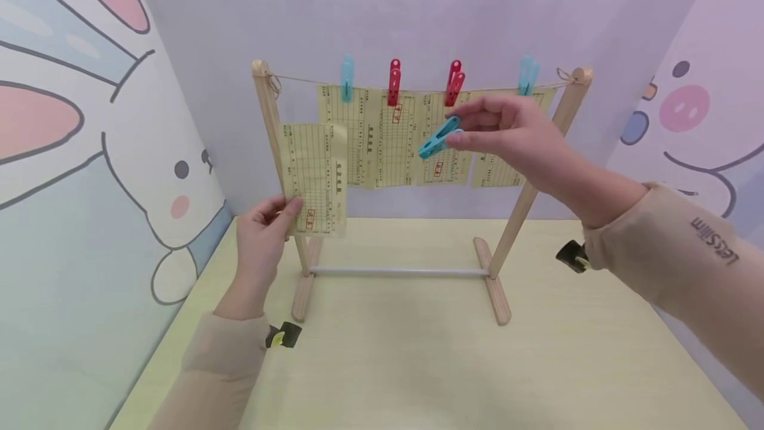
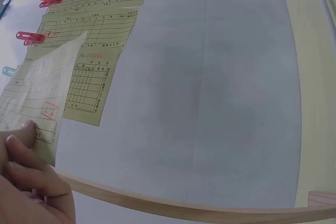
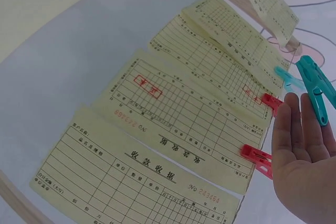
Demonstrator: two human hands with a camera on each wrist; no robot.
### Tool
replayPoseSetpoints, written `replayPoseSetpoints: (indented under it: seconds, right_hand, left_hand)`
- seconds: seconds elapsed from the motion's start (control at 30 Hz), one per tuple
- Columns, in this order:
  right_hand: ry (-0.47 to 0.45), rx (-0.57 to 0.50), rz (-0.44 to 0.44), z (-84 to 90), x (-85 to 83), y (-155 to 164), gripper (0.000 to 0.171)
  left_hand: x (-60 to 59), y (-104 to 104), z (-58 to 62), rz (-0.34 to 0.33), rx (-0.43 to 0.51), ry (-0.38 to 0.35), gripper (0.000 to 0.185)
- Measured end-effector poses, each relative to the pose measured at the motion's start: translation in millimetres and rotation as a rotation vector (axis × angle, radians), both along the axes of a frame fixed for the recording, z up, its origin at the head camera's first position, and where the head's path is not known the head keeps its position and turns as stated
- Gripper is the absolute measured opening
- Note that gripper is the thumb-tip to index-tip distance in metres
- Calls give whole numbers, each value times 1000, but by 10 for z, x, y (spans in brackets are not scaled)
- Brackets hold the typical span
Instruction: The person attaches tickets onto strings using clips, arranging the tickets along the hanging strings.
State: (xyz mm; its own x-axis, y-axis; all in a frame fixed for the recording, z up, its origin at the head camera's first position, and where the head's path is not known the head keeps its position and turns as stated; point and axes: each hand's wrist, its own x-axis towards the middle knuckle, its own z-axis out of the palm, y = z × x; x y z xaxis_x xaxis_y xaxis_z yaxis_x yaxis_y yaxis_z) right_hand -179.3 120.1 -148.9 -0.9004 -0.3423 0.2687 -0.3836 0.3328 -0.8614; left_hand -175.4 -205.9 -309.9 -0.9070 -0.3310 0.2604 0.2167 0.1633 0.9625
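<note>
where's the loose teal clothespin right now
In the head view, the teal clothespin is pinched in the right hand, in front of the hanging slips, below the red pegs.

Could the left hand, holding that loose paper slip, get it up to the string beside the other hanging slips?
Probably yes. The left hand pinches the slip right by the rack's left post, and the string left of the first blue peg looks bare, with nothing in between.
</note>
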Motion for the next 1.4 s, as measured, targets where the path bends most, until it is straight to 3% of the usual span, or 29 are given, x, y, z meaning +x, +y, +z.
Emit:
replayPoseSetpoints:
  seconds: [0.37, 0.63, 1.07, 1.4]
  right_hand:
    - [37, -14, 21, 208, -72, -184, 30]
    - [96, 5, -20, 362, -149, -380, 34]
    - [176, -28, -51, 458, -323, -701, 38]
    - [237, -59, -20, 516, -453, -1058, 40]
  left_hand:
    - [-51, -12, 81, -4, -7, -15, 38]
    - [-79, -32, 159, -10, -15, -4, 38]
    - [-173, -97, 246, -21, 14, 10, 35]
    - [-233, -164, 293, -6, 13, 29, 34]
